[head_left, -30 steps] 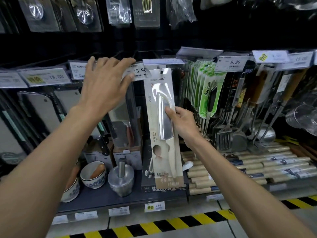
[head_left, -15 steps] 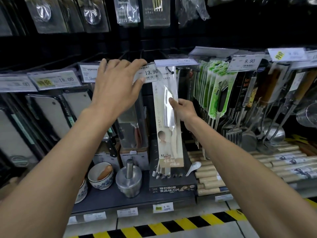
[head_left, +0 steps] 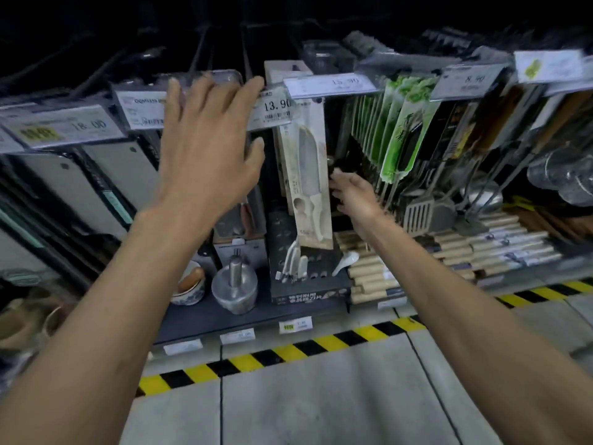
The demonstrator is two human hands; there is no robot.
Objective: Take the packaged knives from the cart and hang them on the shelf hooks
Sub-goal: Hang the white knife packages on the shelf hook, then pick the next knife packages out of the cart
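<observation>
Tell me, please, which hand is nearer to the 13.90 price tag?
Left. The left hand is spread just left of the 13.90 price tag, with a fingertip at its upper left corner. The right hand is lower and to the right, beside the packaged knife.

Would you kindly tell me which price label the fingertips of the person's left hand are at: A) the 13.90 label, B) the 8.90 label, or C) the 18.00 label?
A: the left hand, fingers spread, has its fingertips at the left edge of the white 13.90 price label, above the cream-carded packaged knife.
</observation>
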